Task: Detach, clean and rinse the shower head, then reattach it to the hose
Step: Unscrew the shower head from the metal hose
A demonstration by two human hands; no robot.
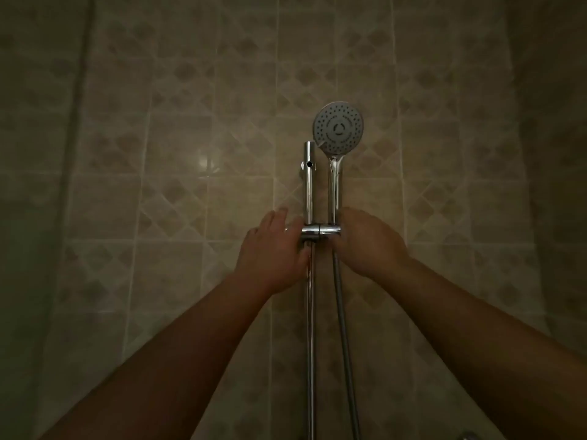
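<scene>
Dim tiled shower wall. Shower head (338,128) at frame centre, docked upright in chrome holder (320,231) on slide rail (308,182). Left hand (273,252) braces holder, fingers loose. Right hand (368,241) curls around handle base above hose (344,328), likely for lifting out; clenched or not, cannot tell.

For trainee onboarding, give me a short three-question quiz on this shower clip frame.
1. True or false: the shower head sits in the holder on the rail.
2. Which of the hands is at the handle's base, where the hose joins? A) left hand B) right hand
3. Fill in: the hose hangs to the ____ of the rail in the picture.

Key: 1 true; 2 B; 3 right.
</scene>
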